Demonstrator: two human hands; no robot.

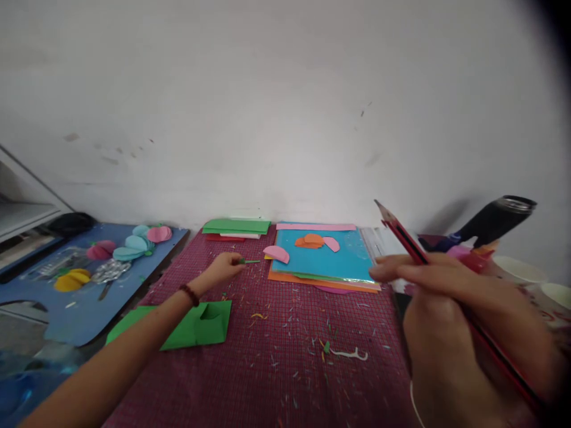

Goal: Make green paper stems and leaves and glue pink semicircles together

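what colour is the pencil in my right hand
The pencil is red and black, best seen in the head view.

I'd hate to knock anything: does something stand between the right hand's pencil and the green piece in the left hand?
Nothing tall is visible between the pencil in the right hand and the green piece in the left hand; only low paper lies between: the pink half-circle and the blue sheet.

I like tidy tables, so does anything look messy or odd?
Yes: loose scraps and a wiggly white strip lie on the dark red cloth. They look messy because they're scattered, not piled. Dark marks spot the pale wall.
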